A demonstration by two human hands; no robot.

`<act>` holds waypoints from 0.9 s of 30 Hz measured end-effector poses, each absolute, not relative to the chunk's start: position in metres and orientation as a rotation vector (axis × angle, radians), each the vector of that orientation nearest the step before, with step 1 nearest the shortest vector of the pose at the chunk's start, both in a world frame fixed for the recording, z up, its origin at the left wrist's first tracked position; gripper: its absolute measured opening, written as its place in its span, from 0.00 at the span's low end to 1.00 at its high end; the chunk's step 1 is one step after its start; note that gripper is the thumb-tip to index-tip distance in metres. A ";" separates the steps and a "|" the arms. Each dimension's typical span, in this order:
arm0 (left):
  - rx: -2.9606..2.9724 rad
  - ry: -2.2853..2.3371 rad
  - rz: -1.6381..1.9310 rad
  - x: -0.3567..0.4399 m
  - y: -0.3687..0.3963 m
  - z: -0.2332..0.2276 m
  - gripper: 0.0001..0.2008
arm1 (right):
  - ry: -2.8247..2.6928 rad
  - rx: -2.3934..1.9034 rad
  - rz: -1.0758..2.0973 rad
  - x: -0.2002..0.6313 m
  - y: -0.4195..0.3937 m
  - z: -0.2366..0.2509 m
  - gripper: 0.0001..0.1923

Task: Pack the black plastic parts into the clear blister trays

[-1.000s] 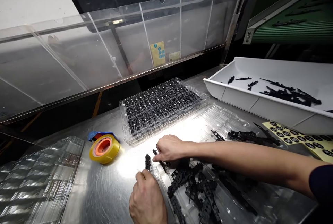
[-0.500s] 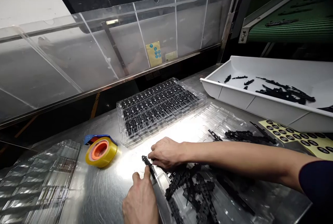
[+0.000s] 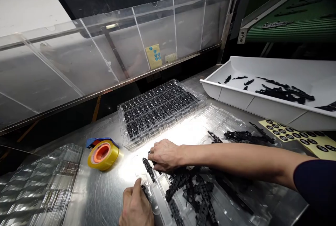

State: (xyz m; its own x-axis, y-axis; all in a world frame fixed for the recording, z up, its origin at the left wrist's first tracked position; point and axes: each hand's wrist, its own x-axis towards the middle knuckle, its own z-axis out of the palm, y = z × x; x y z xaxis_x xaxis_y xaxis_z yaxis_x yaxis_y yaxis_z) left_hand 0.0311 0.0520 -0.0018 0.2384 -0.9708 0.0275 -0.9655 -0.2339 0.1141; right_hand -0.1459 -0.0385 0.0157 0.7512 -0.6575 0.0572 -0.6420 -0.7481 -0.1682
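A steel worktable point(image 3: 105, 191) carries everything, with a clear acrylic guard point(image 3: 105, 54) standing along its far edge, well beyond both hands. A white bin point(image 3: 236, 94) holding scattered black parts sits far off to the right of the hands, and a green conveyor point(image 3: 288, 30) rises behind it. A stack of empty clear trays point(image 3: 34, 184) lies well to the left of the left hand. A filled clear tray point(image 3: 160, 108), its pockets packed with black parts, lies just beyond the right hand. Under both hands sits the working clear tray point(image 3: 162, 191), glare washing out its far end. A yellow label sheet point(image 3: 296, 136) with black round stickers lies past the right forearm. A yellow tape roll point(image 3: 103, 155) rests to the left of the right hand, a little apart from it.

A loose heap of black plastic strips point(image 3: 194, 191) lies piled on the working tray, just under and behind the right wrist. The right hand point(image 3: 166, 155) rests palm down at the tray's near-left corner, fingers curled over the strips; whether it grips one cannot be told. One black strip point(image 3: 148, 169) lies between the two hands, touching the right fingertips. The left hand point(image 3: 136, 206) pinches the near end of another small black piece point(image 3: 144, 189) between thumb and forefinger at the tray's edge
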 end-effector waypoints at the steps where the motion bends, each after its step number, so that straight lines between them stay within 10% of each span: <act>1: 2.345 -1.784 -0.072 0.032 0.054 -0.004 0.23 | 1.054 -2.795 -0.194 -0.143 -0.037 0.015 0.13; 15: 1.960 -1.194 -0.284 0.001 0.067 -0.010 0.18 | 0.918 -1.889 -0.372 -0.154 0.015 0.031 0.29; 27: 1.736 -1.567 -0.370 -0.028 0.060 0.001 0.13 | 1.393 -1.724 -0.965 -0.202 0.015 0.038 0.14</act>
